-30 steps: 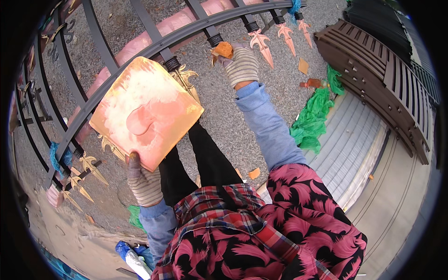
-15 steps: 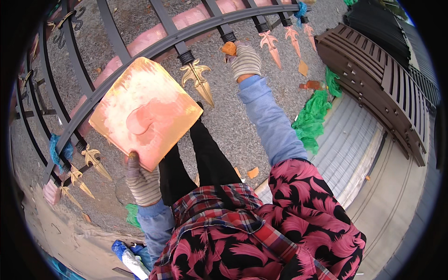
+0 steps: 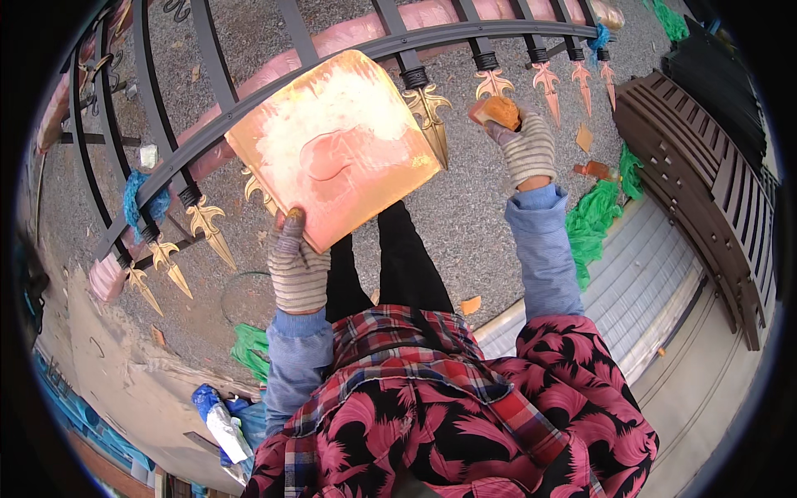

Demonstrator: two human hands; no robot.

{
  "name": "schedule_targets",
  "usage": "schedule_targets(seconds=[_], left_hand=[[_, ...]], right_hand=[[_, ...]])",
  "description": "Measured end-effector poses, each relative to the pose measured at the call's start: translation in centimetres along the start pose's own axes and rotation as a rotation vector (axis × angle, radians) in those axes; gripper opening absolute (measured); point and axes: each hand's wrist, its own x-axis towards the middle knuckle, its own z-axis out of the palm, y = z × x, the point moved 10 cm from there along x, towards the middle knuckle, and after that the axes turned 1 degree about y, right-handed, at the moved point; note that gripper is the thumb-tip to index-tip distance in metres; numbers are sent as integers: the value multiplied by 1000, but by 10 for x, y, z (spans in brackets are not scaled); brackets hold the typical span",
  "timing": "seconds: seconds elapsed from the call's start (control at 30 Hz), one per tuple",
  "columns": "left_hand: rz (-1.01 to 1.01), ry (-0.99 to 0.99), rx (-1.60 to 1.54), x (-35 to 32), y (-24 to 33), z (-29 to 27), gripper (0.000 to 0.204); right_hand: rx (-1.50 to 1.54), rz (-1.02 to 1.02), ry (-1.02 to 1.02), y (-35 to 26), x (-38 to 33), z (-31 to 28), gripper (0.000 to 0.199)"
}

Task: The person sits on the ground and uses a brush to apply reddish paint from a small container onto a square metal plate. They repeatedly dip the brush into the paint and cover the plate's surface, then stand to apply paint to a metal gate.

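Left hand (image 3: 297,267) gripping board (image 3: 336,145), right hand (image 3: 525,145) gripping sponge (image 3: 498,110)

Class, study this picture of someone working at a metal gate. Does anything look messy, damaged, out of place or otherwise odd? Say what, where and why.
The square board in the left hand is smeared with uneven white and pink patches and gold edges. Orange scraps lie scattered on the gravel. Green plastic sheeting lies crumpled beside the brown gate panel. The spear tips differ: some gold, some still pink.

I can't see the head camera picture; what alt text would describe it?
A person's gloved left hand holds a paint-smeared square board behind a gold spear tip on a dark metal gate, while the gloved right hand holds an orange sponge nearby, over gravel.
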Motion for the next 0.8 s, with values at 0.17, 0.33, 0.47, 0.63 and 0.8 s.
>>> schedule_targets(seconds=[0.17,0.33,0.47,0.63,0.8], left_hand=[[-47,-60,0,0,1,18,36],[-96,-76,43,1,-10,23,31],[-124,-40,35,2,-22,27,29],[-109,-74,108,7,-26,35,42],[-15,-90,189,19,-20,49,50]], right_hand=[[-130,-356,-68,-144,-78,0,47],[-293,-459,-80,-180,-97,30,44],[-418,-364,-51,-161,-86,19,46],[-334,-368,-9,-143,-90,-5,47],[-161,170,-27,-10,-29,-37,41]])
